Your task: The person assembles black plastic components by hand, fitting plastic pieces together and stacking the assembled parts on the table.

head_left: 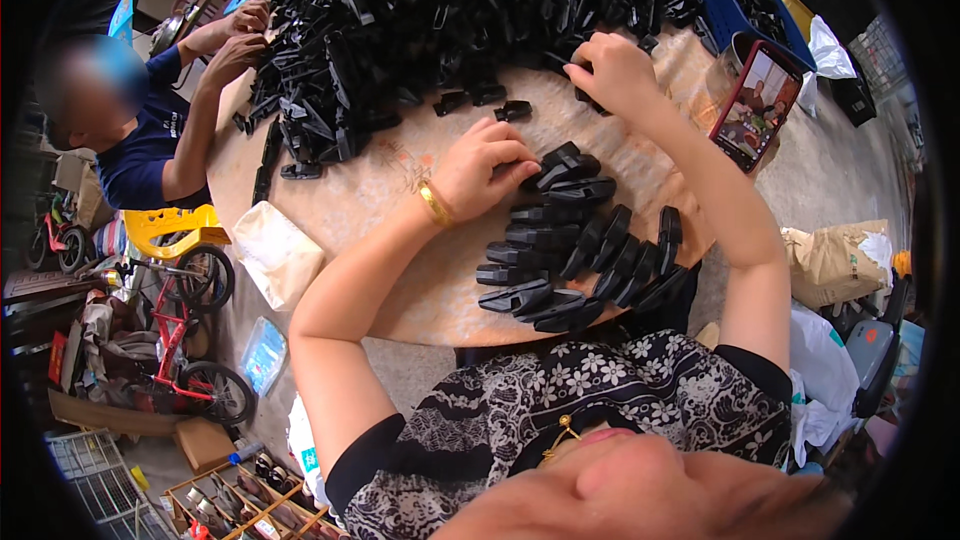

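My left hand (487, 166), with a gold bangle at its wrist, is over the round table (400, 280). Its fingers and thumb are bent together at the end of a black plastic part (565, 157) in the nearer group. Several similar parts (540, 237) lie there in short, fanned rows close to my body. Farther right, my right hand (615, 70) is curled at the near edge of a big heap of black plastic parts (450, 10). Its fingertips are bent inward against dark pieces, and what they grip is partly hidden.
A phone (757, 105) stands at the table's right edge beside a blue crate (745, 0) of black parts. Across the left side, a person's hands (245, 40) work at the heap. A pale bag (277, 255) hangs over the left rim; a yellow stool (175, 230) and red bicycle (175, 340) stand beyond.
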{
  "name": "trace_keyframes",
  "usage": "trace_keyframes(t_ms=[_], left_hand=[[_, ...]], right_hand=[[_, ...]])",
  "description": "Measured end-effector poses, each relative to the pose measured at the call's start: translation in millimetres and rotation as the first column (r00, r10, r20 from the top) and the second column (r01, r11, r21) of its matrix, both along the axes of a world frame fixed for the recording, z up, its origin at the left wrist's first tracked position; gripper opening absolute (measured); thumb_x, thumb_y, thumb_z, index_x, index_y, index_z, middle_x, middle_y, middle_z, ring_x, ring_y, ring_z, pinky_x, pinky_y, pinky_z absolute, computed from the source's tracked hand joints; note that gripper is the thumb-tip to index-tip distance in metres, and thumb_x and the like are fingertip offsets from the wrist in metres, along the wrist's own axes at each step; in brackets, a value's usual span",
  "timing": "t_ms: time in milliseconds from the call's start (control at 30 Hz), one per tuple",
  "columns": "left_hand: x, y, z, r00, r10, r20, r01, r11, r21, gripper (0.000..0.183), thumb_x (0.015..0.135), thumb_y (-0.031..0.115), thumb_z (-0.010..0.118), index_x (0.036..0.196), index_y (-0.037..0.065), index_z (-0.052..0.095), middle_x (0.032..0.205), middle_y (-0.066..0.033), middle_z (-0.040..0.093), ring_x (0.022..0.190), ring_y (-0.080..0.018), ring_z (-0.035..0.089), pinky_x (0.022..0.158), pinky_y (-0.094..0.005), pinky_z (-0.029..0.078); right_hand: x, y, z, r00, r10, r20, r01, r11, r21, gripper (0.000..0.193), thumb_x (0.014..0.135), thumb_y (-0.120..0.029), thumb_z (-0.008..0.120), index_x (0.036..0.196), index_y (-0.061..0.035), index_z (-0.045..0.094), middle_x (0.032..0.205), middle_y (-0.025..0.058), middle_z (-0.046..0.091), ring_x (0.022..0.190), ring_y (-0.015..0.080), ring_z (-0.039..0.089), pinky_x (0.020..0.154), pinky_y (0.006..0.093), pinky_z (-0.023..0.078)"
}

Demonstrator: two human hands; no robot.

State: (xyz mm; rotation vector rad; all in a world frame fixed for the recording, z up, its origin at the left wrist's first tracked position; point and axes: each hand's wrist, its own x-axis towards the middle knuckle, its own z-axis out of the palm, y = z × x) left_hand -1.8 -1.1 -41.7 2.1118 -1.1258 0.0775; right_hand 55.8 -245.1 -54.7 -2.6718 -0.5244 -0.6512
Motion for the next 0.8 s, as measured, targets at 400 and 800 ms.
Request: trace_keyframes(t_ms=[400, 800], left_hand=[[7.0, 8.3, -1.4, 0.592, 0.009, -0.806, -0.589, 0.687, -0.425, 0.035, 0.091, 0.016, 0.064, 0.119, -0.002, 0.053, 0.091, -0.006, 0.064, 0.072, -0.0114, 0.063, 0.062, -0.0243, 0.052], [-3.9, 9.8, 0.5, 0.912, 0.41, 0.003, -0.41, 0.912, 0.012, 0.024, 0.073, 0.013, 0.076, 0.094, 0.005, 0.068, 0.091, -0.0086, 0.064, 0.084, -0.0222, 0.06, 0.069, -0.0308, 0.049]], right_hand=[[-36.7, 19.6, 32.9, 0.669, 0.575, 0.471, -0.51, 0.816, -0.27, 0.015, 0.071, -0.013, 0.062, 0.085, -0.0071, 0.062, 0.08, 0.0019, 0.055, 0.071, 0.0184, 0.056, 0.066, 0.0306, 0.045], [-27.5, 5.9, 22.7, 0.813, 0.527, -0.246, -0.455, 0.84, 0.295, 0.037, 0.073, -0.03, 0.075, 0.097, -0.0024, 0.065, 0.079, 0.0108, 0.061, 0.074, 0.0275, 0.06, 0.065, 0.0346, 0.047]])
